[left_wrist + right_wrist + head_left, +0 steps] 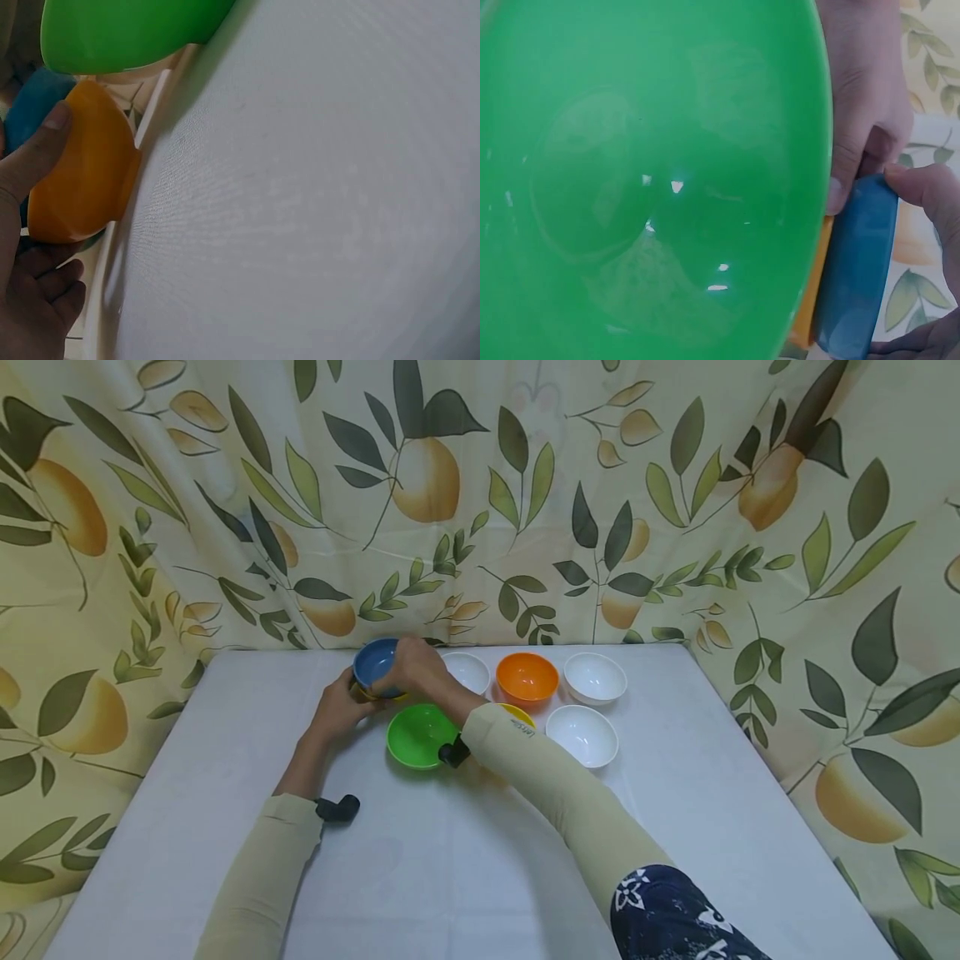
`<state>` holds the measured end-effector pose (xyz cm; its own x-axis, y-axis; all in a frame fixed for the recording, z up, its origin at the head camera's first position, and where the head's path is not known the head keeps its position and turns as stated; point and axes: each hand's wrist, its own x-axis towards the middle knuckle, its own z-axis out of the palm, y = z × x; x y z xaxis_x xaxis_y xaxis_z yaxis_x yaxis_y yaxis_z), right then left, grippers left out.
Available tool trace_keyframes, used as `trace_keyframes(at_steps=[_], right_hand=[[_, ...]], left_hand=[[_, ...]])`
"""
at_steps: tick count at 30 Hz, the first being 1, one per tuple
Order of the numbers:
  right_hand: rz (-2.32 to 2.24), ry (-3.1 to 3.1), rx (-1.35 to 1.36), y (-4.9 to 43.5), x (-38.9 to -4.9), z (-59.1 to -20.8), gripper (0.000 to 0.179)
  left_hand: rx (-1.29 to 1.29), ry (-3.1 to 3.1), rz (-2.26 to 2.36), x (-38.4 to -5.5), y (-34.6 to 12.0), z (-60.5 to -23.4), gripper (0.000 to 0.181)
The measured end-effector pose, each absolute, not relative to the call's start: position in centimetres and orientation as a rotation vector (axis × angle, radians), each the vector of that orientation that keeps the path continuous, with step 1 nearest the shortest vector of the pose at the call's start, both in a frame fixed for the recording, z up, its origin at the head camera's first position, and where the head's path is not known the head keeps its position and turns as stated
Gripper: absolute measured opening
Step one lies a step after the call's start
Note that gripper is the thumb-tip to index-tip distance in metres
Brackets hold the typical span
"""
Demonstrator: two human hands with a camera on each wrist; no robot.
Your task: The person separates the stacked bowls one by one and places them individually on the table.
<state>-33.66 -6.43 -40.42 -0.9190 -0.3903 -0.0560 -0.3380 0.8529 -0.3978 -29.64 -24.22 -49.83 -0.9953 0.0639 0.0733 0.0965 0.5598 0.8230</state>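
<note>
At the back left of the table, a blue bowl [372, 662] sits in or just over an orange-yellow bowl [86, 165]. My left hand [337, 706] holds the orange-yellow bowl, its thumb against the outer wall and its fingers below in the left wrist view. With thumb and fingers spread across the blue bowl, my right hand [416, 664] grips it at the rim. The right wrist view shows both bowls side-on, close together, partly behind a green bowl [414, 739]. How deep the blue bowl sits is hidden.
White bowls [595, 679] and an orange bowl [527, 679] stand in a back row to the right. Nearer are a yellow bowl [519, 716], partly behind my right sleeve, and another white bowl [582, 739]. A patterned curtain [465, 568] hangs behind the white-covered table [420, 877].
</note>
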Motion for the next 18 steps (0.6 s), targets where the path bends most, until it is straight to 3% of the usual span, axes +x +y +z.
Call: trace_keyframes(at_steps=[18], right_hand=[[-0.739,2.861,-0.569,-3.9,-32.6,-37.3,0.083]], left_hand=[[-0.108,-2.782,-1.432,-29.6,-24.2,-49.7,0.102]])
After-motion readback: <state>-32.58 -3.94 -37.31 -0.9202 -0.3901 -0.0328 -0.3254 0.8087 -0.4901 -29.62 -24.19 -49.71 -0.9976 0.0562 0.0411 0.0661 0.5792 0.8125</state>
